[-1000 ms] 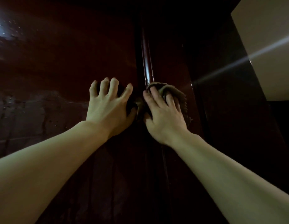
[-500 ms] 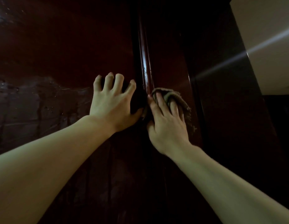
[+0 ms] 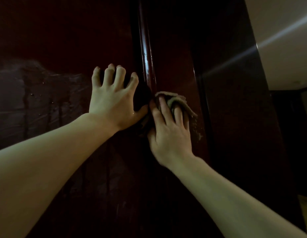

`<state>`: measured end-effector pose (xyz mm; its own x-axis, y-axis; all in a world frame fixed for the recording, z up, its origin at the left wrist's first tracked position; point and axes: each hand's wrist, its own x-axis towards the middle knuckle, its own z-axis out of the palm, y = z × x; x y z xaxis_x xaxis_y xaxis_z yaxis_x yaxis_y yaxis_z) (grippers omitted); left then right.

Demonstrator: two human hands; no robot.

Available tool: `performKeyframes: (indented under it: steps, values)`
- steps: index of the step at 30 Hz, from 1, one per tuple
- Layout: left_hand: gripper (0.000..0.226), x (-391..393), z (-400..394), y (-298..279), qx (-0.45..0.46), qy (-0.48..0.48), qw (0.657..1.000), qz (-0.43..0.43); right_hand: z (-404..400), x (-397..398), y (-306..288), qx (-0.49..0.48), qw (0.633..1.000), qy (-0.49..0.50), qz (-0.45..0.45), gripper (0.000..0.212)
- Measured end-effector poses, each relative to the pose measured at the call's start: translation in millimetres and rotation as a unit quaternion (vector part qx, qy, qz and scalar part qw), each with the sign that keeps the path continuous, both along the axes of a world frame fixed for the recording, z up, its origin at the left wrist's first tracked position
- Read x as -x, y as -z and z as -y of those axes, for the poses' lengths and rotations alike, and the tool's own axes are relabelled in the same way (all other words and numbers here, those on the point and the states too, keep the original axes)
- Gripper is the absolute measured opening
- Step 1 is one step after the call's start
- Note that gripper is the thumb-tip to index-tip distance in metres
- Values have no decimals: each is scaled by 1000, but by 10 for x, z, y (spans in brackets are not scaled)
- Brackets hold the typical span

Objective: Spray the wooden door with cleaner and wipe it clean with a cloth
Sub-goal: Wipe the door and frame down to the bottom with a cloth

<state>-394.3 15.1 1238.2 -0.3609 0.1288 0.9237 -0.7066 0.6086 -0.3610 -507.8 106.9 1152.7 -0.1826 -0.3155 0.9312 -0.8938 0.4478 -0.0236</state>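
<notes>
Wiping in progress, now lower on the wooden door [image 3: 67, 40] than a second ago. Right hand [image 3: 170, 127] clutching the bunched cloth [image 3: 176, 100], dragging it down beside the raised moulding [image 3: 147, 62]. Left hand [image 3: 113, 98] bracing, fingertips bent, clasping nothing. Wet streaks [image 3: 29, 93] remaining at left, awaiting wiping.

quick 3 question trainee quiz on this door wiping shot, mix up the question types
1. True or false: the right hand presses a cloth against the door.
2. Multiple choice: the left hand is A) holding a spray bottle, B) bare on the door panel with fingers spread, C) out of view.
3. Fill in: wet streaks show on the door to the ____ of the left hand.

Key: 1 true; 2 B; 3 left.
</notes>
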Motion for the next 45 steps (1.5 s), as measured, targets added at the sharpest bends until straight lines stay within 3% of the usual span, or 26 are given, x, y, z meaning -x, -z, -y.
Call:
performKeyframes:
  steps: [5,10,14,23,31,40,45]
  values:
    - [89,-37,1,5,-2,12,1000,5,13,-24,-221,5,1000,-11,4,69]
    - [88,-49,-1,122,2,7,1000,23,65,17,235,29,999,11,-20,63]
    - [87,-65,-13,198,1,-2,999,38,20,23,463,-16,1000,22,-2,65]
    - [83,-192,91,149,27,25,997,66,-10,-112,-461,-22,999,17,28,73]
    - [86,-253,158,117,34,28,997,69,-21,-30,350,-55,996,58,-28,59]
    - [82,-390,258,-15,55,41,997,42,-43,-123,-530,-44,995,72,-55,63]
    - [90,-390,296,4,50,45,997,37,121,-321,-205,-19,999,28,-27,64]
